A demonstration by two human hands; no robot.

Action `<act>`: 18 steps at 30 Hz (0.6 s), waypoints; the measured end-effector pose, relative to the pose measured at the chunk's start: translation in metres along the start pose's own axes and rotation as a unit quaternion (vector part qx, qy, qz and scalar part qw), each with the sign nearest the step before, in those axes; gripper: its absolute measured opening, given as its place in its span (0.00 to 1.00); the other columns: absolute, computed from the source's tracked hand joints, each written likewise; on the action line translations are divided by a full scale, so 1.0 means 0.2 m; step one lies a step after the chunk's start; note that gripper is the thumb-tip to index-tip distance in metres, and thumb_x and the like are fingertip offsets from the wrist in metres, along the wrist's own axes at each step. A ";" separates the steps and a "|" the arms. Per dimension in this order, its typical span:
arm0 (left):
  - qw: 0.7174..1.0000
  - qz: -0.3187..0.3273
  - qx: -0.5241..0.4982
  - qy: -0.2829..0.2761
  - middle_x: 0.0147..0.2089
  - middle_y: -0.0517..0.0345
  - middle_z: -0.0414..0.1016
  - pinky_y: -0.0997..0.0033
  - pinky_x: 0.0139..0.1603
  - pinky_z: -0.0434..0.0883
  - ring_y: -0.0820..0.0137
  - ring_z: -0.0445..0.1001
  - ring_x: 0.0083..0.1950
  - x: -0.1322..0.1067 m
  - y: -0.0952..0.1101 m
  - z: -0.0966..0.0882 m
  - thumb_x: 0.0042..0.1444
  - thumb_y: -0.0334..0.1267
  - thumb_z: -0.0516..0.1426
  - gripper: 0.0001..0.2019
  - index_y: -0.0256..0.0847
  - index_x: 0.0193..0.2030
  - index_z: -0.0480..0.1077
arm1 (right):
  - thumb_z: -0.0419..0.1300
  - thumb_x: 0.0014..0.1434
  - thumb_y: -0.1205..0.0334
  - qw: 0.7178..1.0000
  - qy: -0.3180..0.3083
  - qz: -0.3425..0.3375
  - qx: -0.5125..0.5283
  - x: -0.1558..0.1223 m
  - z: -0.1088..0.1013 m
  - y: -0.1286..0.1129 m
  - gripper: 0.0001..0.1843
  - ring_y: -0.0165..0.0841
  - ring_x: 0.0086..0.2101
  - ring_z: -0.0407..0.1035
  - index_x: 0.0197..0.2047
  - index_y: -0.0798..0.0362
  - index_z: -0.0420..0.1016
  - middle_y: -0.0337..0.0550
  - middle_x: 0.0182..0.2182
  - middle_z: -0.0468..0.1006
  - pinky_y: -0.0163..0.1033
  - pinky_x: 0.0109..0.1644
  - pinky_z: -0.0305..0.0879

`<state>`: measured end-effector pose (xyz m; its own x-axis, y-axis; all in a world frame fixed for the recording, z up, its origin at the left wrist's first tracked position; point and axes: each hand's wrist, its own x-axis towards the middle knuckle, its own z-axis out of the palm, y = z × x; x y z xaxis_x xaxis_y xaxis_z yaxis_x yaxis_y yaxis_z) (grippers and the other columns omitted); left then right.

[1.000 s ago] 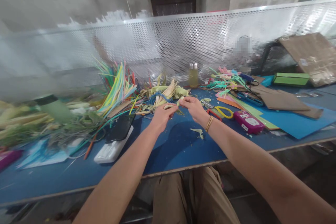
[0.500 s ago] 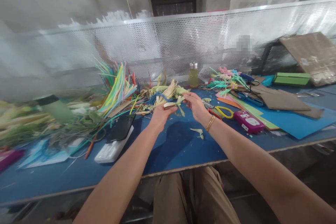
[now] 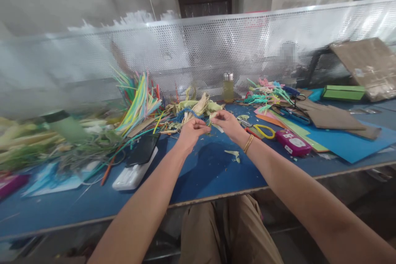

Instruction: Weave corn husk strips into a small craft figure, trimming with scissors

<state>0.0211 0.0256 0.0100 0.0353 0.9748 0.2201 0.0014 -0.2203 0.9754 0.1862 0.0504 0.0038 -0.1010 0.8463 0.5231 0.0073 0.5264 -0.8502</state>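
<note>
Husk (image 3: 213,119), a small pale green piece partly hidden by fingers, sits between the two hands above the blue table (image 3: 213,177), in front of the husk pile (image 3: 202,106). The right hand (image 3: 229,126) has thumb and fingertips drawn together in a pinch on it. The left hand (image 3: 192,133) is just beside, its fingers curled and their tips close to the thumb; whether it too grips the piece I cannot tell. Such husk should be very light, soft and bendable, a little slick on its smooth face, and apt to split along its grain. A flat fingertip pinch near an edge or end would likely suit it best, without hard sideways pulling. A loose scrap (image 3: 233,155) lies nearer the person, and yellow-handled scissors (image 3: 263,131) rest beyond the right wrist.
</note>
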 end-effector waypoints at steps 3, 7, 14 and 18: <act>0.998 -0.037 -0.059 0.005 0.26 0.62 0.75 0.75 0.28 0.63 0.75 0.70 0.26 0.00 -0.01 0.02 0.32 0.33 0.71 0.18 0.39 0.31 0.69 | 0.67 0.47 0.53 0.993 0.015 0.060 0.101 0.00 0.03 0.01 0.14 0.29 0.32 0.64 0.30 0.51 0.68 0.35 0.28 0.71 0.37 0.41 0.61; 0.986 -0.103 -0.124 -0.031 0.25 0.64 0.72 0.78 0.25 0.60 0.78 0.66 0.24 -0.02 -0.01 0.03 0.33 0.30 0.70 0.17 0.38 0.31 0.71 | 0.69 0.44 0.51 0.987 0.024 0.097 0.122 -0.01 0.04 -0.01 0.18 0.27 0.28 0.61 0.25 0.52 0.65 0.33 0.24 0.69 0.35 0.36 0.58; 0.964 -0.178 -0.161 -0.115 0.33 0.56 0.76 0.83 0.21 0.59 0.79 0.70 0.27 -0.03 0.00 0.02 0.44 0.32 0.67 0.08 0.36 0.32 0.75 | 0.70 0.43 0.48 0.979 -0.046 0.148 0.130 -0.02 0.03 -0.04 0.19 0.28 0.23 0.64 0.25 0.53 0.70 0.36 0.19 0.71 0.38 0.31 0.61; 0.962 -0.191 -0.164 -0.110 0.32 0.56 0.75 0.86 0.18 0.56 0.82 0.66 0.24 -0.02 0.00 0.01 0.45 0.29 0.65 0.06 0.35 0.31 0.74 | 0.70 0.44 0.53 0.982 -0.026 0.141 0.121 -0.02 0.03 -0.04 0.16 0.26 0.23 0.65 0.27 0.53 0.70 0.34 0.21 0.71 0.37 0.33 0.64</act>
<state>0.0236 0.0216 0.0087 0.3059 0.9437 -0.1262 -0.2582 0.2098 0.9430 0.1801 0.0417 0.0076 -0.1789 0.9473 0.2659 -0.1939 0.2310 -0.9534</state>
